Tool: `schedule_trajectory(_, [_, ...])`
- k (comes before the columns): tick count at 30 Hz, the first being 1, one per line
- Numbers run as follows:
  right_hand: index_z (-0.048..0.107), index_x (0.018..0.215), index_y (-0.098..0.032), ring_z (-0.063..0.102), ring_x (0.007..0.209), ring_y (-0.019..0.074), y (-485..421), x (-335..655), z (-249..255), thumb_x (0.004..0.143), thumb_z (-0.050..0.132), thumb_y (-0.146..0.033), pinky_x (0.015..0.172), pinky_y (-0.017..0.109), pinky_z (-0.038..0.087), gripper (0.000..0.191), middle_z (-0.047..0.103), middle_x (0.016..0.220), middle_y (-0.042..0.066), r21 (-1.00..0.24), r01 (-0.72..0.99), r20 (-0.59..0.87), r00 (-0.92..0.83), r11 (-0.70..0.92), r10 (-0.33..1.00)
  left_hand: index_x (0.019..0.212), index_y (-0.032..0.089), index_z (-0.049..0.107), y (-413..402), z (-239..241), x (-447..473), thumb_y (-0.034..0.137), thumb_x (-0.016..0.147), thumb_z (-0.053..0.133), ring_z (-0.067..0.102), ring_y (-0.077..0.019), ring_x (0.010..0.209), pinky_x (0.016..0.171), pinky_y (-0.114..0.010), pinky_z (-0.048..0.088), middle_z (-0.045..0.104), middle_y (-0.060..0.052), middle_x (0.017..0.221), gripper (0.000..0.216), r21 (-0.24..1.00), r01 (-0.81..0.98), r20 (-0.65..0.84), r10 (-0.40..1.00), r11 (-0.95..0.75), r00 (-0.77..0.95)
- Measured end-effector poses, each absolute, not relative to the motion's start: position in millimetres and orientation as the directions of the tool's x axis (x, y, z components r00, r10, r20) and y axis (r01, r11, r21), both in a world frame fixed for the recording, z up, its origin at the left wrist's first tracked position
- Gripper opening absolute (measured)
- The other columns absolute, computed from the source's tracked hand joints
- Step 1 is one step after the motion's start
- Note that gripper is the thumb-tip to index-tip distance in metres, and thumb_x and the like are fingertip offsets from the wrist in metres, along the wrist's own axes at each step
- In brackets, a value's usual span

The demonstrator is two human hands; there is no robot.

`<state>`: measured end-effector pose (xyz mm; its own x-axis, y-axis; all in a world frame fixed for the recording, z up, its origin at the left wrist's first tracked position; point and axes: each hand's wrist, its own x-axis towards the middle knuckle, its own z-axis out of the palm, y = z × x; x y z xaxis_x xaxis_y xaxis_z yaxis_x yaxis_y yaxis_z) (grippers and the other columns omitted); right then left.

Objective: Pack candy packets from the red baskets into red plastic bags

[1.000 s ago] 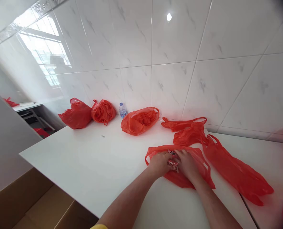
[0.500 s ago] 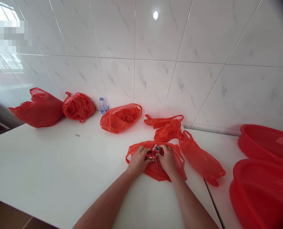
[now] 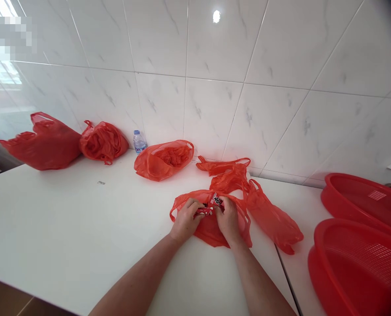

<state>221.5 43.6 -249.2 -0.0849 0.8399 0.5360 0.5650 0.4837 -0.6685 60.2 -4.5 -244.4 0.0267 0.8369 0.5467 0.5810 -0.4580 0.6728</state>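
Note:
My left hand [image 3: 187, 220] is closed around a small red packet [image 3: 204, 211] with white marks. My right hand [image 3: 229, 217] pinches another small red packet [image 3: 216, 200], printed with black and white characters. The two packets sit close together between my fingertips, and my fingers cover part of each. Both hands are over a thin red plastic bag [image 3: 211, 232], spread out on the white table [image 3: 93, 232]. Whether more packets lie inside that bag I cannot tell.
Right of my hands lies a flattened red bag [image 3: 274, 219]; a crumpled bag [image 3: 230, 177] is behind. Along the tiled wall are an opened-out bag [image 3: 164, 160], a water bottle [image 3: 139, 141] and two fuller bags [image 3: 55, 147]. Red plastic baskets [image 3: 327, 272] stand at the right.
The view has shifted slightly, moving most things a little left in the picture. The packet in my left hand has turned slightly and sits a bit farther from the one in my right.

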Motion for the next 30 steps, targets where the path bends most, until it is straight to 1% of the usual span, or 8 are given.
schedule_trajectory(4, [0.054,0.111,-0.02,0.053,0.102,0.0229,43.9,220.4,-249.2,0.08,0.051,-0.021,0.089,0.04,0.043,0.031,0.061,0.108,0.008,-0.665,0.566,0.548,-0.073,0.487,0.833,0.097,0.023,0.061,-3.0,-245.9,59.1,0.011,0.08,0.051,0.058,-0.0165,0.089,0.078,-0.031,0.05,0.059,-0.003,0.097,0.023,0.696,0.554,0.533,0.846,-0.457,0.03])
schedule_trajectory(6, [0.055,0.112,-0.02,0.052,0.104,0.0236,44.5,219.7,-249.8,0.077,0.052,-0.019,0.091,0.04,0.042,0.034,0.061,0.108,0.008,-0.65,0.591,0.553,-0.065,0.479,0.831,0.096,0.023,0.061,-2.0,-246.8,58.7,0.01,0.079,0.052,0.058,-0.0164,0.09,0.078,-0.031,0.049,0.059,-0.003,0.097,0.023,0.7,0.552,0.528,0.849,-0.454,0.028])
schedule_trajectory(11, [0.056,0.099,-0.02,0.054,0.095,0.0231,45.8,219.0,-253.1,0.07,0.054,-0.017,0.085,0.038,0.044,0.029,0.062,0.097,0.006,-0.642,0.624,0.557,-0.019,0.445,0.83,0.093,0.023,0.06,-0.4,-249.6,57.7,0.007,0.079,0.052,0.057,-0.0165,0.088,0.076,-0.03,0.049,0.06,-0.002,0.094,0.022,0.692,0.554,0.543,0.84,-0.463,0.024])
schedule_trajectory(15, [0.051,0.1,-0.022,0.057,0.086,0.0201,45.0,219.4,-254.5,0.069,0.052,-0.016,0.074,0.033,0.047,0.032,0.061,0.095,0.003,-0.737,0.564,0.463,0.019,0.373,0.886,0.095,0.023,0.058,0.1,-250.9,55.7,0.008,0.079,0.051,0.057,-0.017,0.09,0.079,-0.031,0.049,0.06,-0.002,0.095,0.023,0.697,0.568,0.538,0.843,-0.438,-0.009])
schedule_trajectory(18, [0.048,0.103,-0.023,0.058,0.084,0.0199,43.9,219.2,-253.5,0.069,0.051,-0.016,0.071,0.032,0.047,0.035,0.061,0.095,0.003,-0.766,0.542,0.421,0.017,0.345,0.907,0.093,0.024,0.058,0.9,-251.8,53.9,0.01,0.079,0.053,0.057,-0.0167,0.09,0.08,-0.031,0.048,0.061,-0.001,0.096,0.02,0.712,0.58,0.523,0.85,-0.395,-0.063])
schedule_trajectory(22, [0.048,0.104,-0.023,0.058,0.086,0.0217,43.8,218.7,-252.4,0.069,0.053,-0.018,0.073,0.034,0.047,0.036,0.062,0.096,0.004,-0.762,0.553,0.398,-0.011,0.338,0.917,0.094,0.024,0.058,1.4,-252.9,53.3,0.011,0.079,0.056,0.057,-0.016,0.089,0.079,-0.03,0.049,0.06,0.0,0.097,0.021,0.725,0.579,0.522,0.846,-0.372,-0.109])
schedule_trajectory(27, [0.048,0.106,-0.022,0.057,0.094,0.0235,44.8,218.5,-253.1,0.071,0.056,-0.025,0.08,0.036,0.046,0.036,0.061,0.101,0.005,-0.753,0.552,0.39,-0.063,0.358,0.919,0.096,0.024,0.058,0.1,-251.5,55.4,0.011,0.08,0.054,0.058,-0.0156,0.089,0.078,-0.029,0.049,0.06,-0.001,0.096,0.02,0.718,0.562,0.537,0.84,-0.411,-0.072])
schedule_trajectory(30, [0.048,0.108,-0.022,0.055,0.096,0.0233,44.3,218.8,-252.3,0.074,0.056,-0.031,0.082,0.037,0.045,0.036,0.06,0.103,0.006,-0.75,0.538,0.4,-0.094,0.385,0.911,0.095,0.024,0.058,0.0,-251.0,56.1,0.011,0.08,0.054,0.058,-0.0157,0.089,0.078,-0.029,0.049,0.061,-0.001,0.095,0.02,0.714,0.562,0.539,0.84,-0.417,-0.062])
